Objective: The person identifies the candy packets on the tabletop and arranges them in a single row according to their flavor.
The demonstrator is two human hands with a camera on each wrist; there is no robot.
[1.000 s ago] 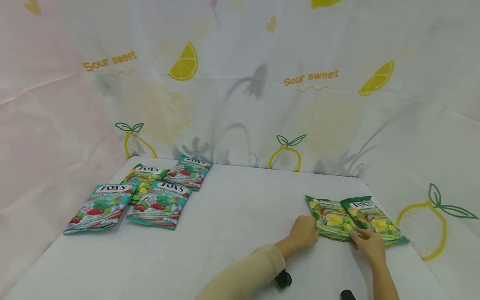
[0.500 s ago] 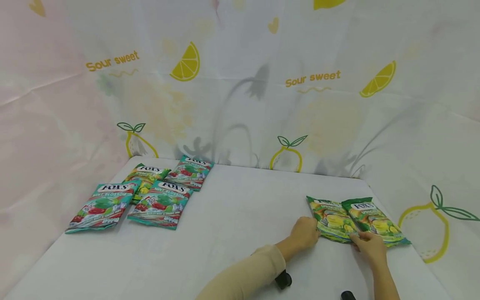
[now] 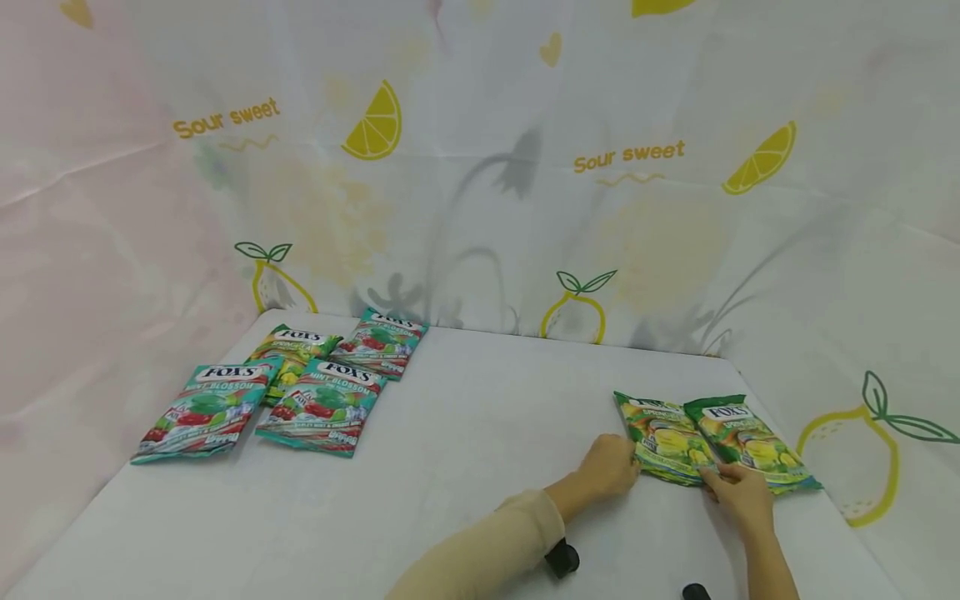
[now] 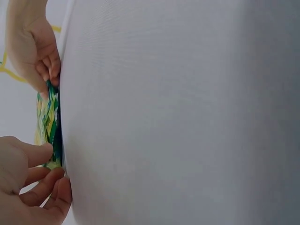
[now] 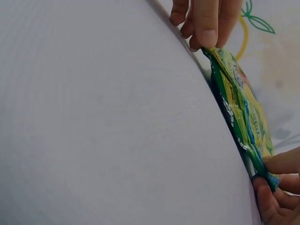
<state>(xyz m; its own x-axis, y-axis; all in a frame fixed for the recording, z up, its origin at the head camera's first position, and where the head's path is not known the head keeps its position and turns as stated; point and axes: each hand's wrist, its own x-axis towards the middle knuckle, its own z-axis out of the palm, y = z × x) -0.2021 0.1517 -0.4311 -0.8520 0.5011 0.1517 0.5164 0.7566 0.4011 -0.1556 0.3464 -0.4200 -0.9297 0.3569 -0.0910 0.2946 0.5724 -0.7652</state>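
On the right side of the white table [image 3: 450, 517] lies a yellow-green Fox's candy bag [image 3: 667, 442], held at both near corners. My left hand [image 3: 609, 467] pinches its left side, and my right hand [image 3: 741, 498] pinches the near right corner between thumb and fingers. In the right wrist view the candy bag [image 5: 241, 110] stretches between the two hands, its lower edge close to the tabletop. The left wrist view shows the bag [image 4: 50, 119] edge-on, partly covered by the fingers. A second yellow-green candy bag [image 3: 750, 442] lies right beside it, touching or nearly touching.
Toward the left lie teal mint candy bags [image 3: 202, 412], another [image 3: 322, 408] and one farther back [image 3: 381, 343], with a yellow-green bag [image 3: 288, 354] partly under them. A printed cloth backdrop [image 3: 480, 200] rises behind the table. A black device [image 3: 562, 558] shows by the left wrist.
The head view has shifted very slightly. Both hands keep their hold on the same candy bag, and its front now shows a little more lettering.
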